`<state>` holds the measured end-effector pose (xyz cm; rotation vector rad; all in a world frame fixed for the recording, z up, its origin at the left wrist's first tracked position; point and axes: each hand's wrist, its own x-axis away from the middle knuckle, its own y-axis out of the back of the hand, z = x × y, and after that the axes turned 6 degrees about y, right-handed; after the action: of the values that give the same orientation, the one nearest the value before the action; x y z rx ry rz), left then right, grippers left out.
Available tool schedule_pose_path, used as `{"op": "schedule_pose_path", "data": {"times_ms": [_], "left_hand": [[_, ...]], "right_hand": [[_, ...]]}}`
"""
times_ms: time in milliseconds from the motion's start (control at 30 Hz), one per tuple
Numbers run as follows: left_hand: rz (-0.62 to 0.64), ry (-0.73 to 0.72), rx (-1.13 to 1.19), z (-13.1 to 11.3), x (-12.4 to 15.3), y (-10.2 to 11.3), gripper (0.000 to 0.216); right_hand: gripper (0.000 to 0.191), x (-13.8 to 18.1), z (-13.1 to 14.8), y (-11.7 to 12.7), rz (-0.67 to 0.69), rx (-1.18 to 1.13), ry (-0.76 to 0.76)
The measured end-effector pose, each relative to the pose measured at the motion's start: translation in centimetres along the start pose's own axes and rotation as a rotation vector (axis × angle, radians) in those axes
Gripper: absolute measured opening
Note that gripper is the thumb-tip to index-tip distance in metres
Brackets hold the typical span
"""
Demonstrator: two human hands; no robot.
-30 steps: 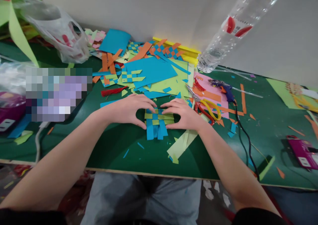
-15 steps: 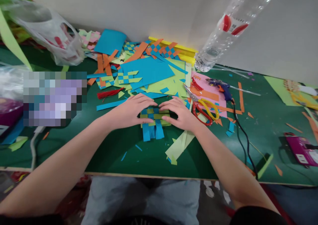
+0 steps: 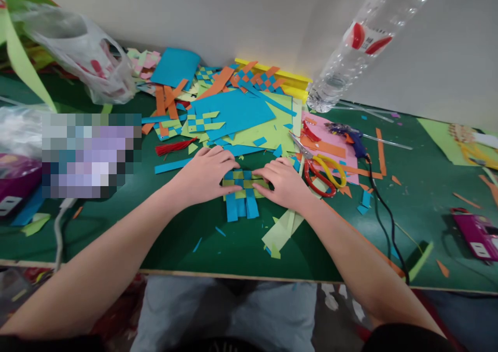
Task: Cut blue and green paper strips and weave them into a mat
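A small woven mat of blue and light-green paper strips (image 3: 241,191) lies on the green table (image 3: 218,243), with blue strip ends hanging toward me. My left hand (image 3: 204,174) rests on the mat's left side, fingers curled and pressed down on its edge. My right hand (image 3: 283,182) holds the mat's right side, fingertips pinching a green strip near the top. Both hands touch the weave and partly hide it.
Piles of blue, green and orange paper sheets (image 3: 237,111) lie behind the hands. Red-and-yellow scissors (image 3: 321,170), a glue gun (image 3: 352,137) with black cord, a clear plastic bottle (image 3: 358,41), a plastic bag (image 3: 78,46), loose green strips (image 3: 282,230) and a magenta object (image 3: 476,233) surround them.
Both hands have closed in tighter on the woven mat, the right fingertips sliding left along a green strip. The view shifted slightly.
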<state>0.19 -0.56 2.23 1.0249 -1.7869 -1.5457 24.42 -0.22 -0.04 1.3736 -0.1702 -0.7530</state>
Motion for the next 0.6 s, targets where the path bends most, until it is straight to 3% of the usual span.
{"op": "schedule_pose_path", "data": {"times_ms": [600], "left_hand": [[0.071,0.067,0.14,-0.36,-0.23,-0.08,0.045]], "right_hand": [[0.036,-0.21,0.46,0.03,0.01,0.037,-0.004]]}}
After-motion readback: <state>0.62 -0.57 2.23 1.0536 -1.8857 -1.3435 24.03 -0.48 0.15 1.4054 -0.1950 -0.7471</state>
